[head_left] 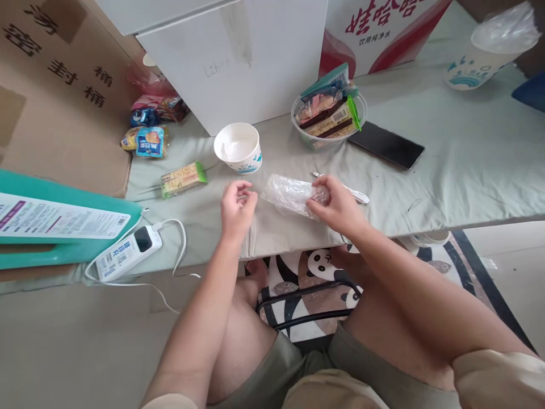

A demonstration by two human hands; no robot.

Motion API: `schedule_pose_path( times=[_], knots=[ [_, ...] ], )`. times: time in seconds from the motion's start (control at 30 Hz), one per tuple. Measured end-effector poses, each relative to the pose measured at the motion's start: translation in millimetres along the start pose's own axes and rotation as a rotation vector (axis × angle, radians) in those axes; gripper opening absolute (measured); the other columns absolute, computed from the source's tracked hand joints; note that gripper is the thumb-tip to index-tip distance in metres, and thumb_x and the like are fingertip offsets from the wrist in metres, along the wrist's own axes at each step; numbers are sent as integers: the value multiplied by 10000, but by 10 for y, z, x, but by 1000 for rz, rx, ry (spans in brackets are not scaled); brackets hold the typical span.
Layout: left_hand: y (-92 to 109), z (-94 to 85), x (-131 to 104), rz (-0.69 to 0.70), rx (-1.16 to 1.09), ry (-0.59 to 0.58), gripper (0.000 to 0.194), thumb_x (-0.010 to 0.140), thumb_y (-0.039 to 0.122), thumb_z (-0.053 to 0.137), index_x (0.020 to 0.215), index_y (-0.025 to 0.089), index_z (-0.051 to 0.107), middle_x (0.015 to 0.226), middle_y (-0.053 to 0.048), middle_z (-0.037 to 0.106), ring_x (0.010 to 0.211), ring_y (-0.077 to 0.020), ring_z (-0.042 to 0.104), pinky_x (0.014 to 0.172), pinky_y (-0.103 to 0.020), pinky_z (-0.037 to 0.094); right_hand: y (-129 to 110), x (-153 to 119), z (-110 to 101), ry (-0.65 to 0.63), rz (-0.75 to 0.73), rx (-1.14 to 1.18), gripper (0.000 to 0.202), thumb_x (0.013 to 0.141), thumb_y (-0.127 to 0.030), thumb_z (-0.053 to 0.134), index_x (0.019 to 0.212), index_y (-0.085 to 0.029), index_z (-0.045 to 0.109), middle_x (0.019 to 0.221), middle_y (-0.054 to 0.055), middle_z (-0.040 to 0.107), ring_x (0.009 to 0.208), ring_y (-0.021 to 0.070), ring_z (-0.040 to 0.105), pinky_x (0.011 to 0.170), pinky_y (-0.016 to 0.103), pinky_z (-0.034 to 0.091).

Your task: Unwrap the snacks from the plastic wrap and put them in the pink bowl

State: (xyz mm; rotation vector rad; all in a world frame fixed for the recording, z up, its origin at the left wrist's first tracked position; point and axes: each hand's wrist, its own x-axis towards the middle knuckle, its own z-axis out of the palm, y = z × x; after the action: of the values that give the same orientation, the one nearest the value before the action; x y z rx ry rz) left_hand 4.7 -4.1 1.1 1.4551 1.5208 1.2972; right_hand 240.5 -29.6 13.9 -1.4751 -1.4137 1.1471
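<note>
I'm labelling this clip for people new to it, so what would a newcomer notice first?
Probably the crumpled clear plastic near the cloth's front edge, with the right hand on its right end. Next, the big green container at the left edge, and the red-and-white box with bold red characters at the top, right of centre.

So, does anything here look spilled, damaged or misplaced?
No spill or damage shows. One snack bar lies on the cloth, apart from a similar bar in the clear bowl; crumpled plastic bulges untidily from the upper-right paper cup.
</note>
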Motion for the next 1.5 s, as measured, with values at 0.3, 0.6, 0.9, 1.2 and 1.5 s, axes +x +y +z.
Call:
schedule_pose_path(
  times=[0.3,0.6,0.9,1.2,1.5],
  knots=[
    [101,409,-322,-72,-276,-415,582,803,574,737,1244,212,623,1298,-124,673,1201,-281,642,980,-391,526,-54,-61,175,-239,4,429,255,743,-347,695,760,-230,469,728,-37,529,641,122,472,637,295,378],
    [73,454,-280,-326,-423,-456,352,786,468,766,990,183,730,939,-42,730,878,-180,662,838,-293,518,2,-38,207,-80,106,482,468,712,-299,621,1147,-282,448,993,25,625,858,199,612,777,365,501],
    [141,290,-224,-245,-252,-487,250,753,367,778,884,175,689,748,13,613,680,-120,532,650,-242,422,56,-59,81,-161,-185,127,571,773,-439,736,1257,-251,498,1283,121,587,1179,288,590,1002,481,490],
    [204,175,-218,-335,-269,-690,279,703,383,783,831,171,655,684,25,549,617,-111,483,592,-246,373,61,-37,121,-305,2,267,531,799,-382,710,1265,-232,504,994,47,637,823,179,628,739,357,545],
    [180,206,-198,-278,-174,-604,287,733,415,776,797,184,618,670,35,518,609,-109,455,578,-244,354,-7,-79,168,-108,-129,101,301,838,-405,673,1054,-229,560,869,23,666,788,177,619,696,341,472]
  ],
)
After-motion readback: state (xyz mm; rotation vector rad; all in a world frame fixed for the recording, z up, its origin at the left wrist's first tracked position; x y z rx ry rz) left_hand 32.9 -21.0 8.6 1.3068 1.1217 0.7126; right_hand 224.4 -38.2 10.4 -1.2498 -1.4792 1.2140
